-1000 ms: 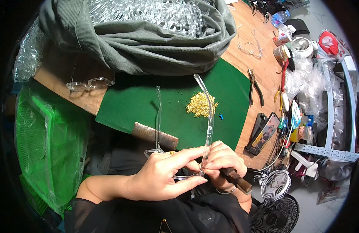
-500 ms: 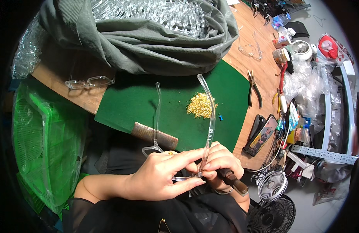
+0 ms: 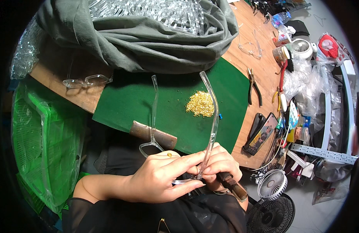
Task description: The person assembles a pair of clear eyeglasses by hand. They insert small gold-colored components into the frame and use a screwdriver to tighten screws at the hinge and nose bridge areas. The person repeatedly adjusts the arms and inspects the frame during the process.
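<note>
My left hand [image 3: 160, 176] is closed around the front of a clear plastic eyeglass frame [image 3: 152, 149], in front of my body. The frame's two temples stand up away from me, one left and one right. Closed fingers of my right hand [image 3: 222, 165] meet the left fingertips at the right temple's hinge. A tool with a brown handle [image 3: 237, 191] rests in my right hand, its end pointing to the lower right; its working tip is hidden. Beyond the hands, a heap of small gold-coloured metal pieces [image 3: 200, 104] lies on a green mat [image 3: 175, 132].
A grey cloth [image 3: 148, 50] wraps many clear frames at the back. Another clear eyeglass frame [image 3: 86, 81] lies left. Pliers [image 3: 254, 87], a phone [image 3: 263, 134] and small fans [image 3: 272, 184] are to the right. A green crate [image 3: 47, 143] stands at left. A brown block [image 3: 153, 134] borders the mat.
The held frame has shifted slightly, its right temple tip moving a little right and its left one a little left. Both hands keep their hold.
</note>
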A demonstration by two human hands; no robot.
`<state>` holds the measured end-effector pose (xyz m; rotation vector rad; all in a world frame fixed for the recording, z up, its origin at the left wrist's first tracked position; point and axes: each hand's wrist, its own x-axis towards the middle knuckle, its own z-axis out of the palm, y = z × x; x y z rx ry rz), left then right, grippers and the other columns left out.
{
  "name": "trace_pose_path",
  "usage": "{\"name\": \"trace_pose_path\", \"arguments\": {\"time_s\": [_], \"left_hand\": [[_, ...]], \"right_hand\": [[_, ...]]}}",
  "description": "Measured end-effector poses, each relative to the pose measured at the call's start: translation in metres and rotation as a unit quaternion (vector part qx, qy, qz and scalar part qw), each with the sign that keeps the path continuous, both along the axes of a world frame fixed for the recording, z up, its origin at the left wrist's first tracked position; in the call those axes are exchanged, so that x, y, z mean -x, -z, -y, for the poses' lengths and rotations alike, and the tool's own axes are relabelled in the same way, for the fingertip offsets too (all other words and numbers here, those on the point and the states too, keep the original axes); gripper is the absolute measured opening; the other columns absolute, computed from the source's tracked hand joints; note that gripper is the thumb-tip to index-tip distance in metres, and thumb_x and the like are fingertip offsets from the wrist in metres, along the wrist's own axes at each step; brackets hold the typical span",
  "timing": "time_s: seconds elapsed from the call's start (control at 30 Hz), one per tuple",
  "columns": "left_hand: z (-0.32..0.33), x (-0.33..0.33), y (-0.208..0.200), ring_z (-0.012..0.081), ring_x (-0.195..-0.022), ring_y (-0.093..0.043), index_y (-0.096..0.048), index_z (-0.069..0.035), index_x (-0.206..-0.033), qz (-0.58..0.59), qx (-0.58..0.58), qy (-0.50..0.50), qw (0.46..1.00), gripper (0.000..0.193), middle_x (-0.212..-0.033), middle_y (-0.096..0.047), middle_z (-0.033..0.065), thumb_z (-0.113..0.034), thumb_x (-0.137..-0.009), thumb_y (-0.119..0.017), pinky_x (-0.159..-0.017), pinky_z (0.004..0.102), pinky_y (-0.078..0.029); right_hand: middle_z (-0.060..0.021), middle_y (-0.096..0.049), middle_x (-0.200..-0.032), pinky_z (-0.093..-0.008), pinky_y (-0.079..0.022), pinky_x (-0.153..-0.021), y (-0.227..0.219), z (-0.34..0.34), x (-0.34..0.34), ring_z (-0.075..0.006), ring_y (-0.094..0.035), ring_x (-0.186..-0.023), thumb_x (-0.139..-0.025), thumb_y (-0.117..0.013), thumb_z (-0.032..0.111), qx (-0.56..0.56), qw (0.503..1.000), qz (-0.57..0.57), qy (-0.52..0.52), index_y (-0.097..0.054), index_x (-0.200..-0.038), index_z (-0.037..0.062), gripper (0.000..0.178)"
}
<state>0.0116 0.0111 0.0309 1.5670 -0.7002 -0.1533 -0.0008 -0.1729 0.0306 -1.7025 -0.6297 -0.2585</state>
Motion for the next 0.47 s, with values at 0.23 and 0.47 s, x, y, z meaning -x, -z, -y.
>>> {"name": "trace_pose_path", "arguments": {"time_s": [0.23, 0.47], "left_hand": [[0.0006, -0.0010, 0.0007, 0.0215, -0.073, -0.065, -0.053, 0.010, -0.115, 0.011, 0.005, 0.004, 1.000, 0.058, -0.084, -0.069, 0.0100, -0.009, -0.066, -0.080, -0.066, 0.0288, -0.049], [-0.0022, -0.0037, -0.0008, 0.0214, -0.076, -0.066, -0.052, 0.010, -0.117, -0.030, 0.006, 0.038, 0.999, 0.059, -0.086, -0.069, 0.0101, -0.009, -0.068, -0.079, -0.069, 0.0290, -0.050]], "right_hand": [[-0.0059, -0.061, -0.078, -0.0311, -0.044, -0.058, -0.0008, -0.0012, -0.0004, -0.0197, -0.058, -0.065, -0.080, -0.070, 0.007, -0.019, 1.000, -0.005, 0.001, -0.059, -0.087, 0.0049, 0.013], [-0.0068, -0.061, -0.080, -0.0331, -0.045, -0.059, -0.0003, 0.0031, 0.0003, -0.0213, -0.058, -0.067, -0.079, -0.071, 0.007, -0.022, 1.000, -0.010, -0.018, -0.059, -0.089, 0.0047, 0.016]]}}
